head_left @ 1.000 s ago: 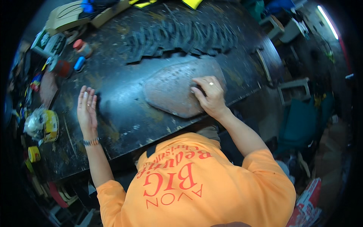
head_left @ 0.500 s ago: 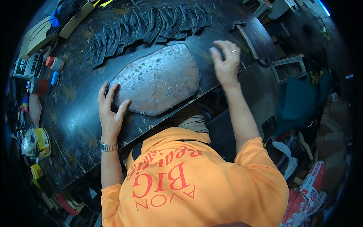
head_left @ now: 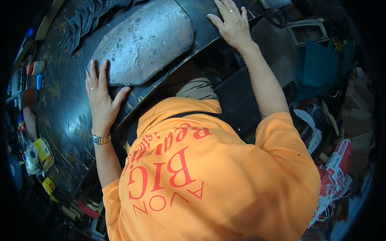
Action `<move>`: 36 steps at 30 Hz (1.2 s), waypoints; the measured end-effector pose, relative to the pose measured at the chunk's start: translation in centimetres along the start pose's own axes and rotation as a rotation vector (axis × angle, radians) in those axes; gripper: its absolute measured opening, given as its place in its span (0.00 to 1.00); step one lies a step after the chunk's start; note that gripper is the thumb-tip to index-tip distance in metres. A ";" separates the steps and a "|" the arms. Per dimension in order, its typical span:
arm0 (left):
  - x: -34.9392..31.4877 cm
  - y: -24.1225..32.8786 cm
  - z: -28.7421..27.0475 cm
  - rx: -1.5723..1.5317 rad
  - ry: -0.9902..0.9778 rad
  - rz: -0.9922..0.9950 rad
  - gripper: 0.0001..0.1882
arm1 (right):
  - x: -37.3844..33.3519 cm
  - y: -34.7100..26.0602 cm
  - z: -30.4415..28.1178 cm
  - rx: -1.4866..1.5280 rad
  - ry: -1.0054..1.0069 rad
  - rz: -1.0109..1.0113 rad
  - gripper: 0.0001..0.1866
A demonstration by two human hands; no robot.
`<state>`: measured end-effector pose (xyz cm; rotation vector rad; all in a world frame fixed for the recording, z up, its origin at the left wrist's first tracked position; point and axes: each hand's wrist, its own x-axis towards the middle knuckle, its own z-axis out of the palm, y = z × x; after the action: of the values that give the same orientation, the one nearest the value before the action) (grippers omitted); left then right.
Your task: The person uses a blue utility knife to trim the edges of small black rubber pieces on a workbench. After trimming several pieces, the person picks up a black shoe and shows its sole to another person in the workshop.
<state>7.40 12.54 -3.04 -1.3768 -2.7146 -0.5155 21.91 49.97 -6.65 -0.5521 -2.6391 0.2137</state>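
A flat, many-sided slab [head_left: 148, 42], grey-brown with a scuffed, spotted surface, lies on the dark worktable [head_left: 66, 132] near its front edge. My left hand [head_left: 102, 94] is at the slab's lower left corner, fingers spread, fingertips by its edge. To the right of the slab, my right hand [head_left: 234, 28] reaches to the table's edge with its fingers apart and nothing in it. Several dark, folded strips [head_left: 86, 20] lie in a row beyond the slab, cut off by the top of the picture.
Along the table's left side stand a small orange-lidded jar [head_left: 37, 68], a red-banded can [head_left: 28, 98] and a yellow roll [head_left: 43, 154]. Off to the right are a grey frame [head_left: 307, 32], a dark green cloth [head_left: 323, 68] and a red-and-white sack [head_left: 335, 172].
My right hand has come down from its raised, half-curled pose and its fingers have spread. My left hand stays by the slab. The view has shifted, so the slab sits higher in the picture.
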 end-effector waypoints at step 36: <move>-10.2 0.2 1.6 -0.475 0.599 -0.440 0.09 | -23.2 7.6 8.2 -0.074 -0.464 -0.058 0.18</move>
<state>13.86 5.28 -6.54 -0.5020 -2.4348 -1.4084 40.09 46.75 -24.65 -0.4955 -3.1186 0.2524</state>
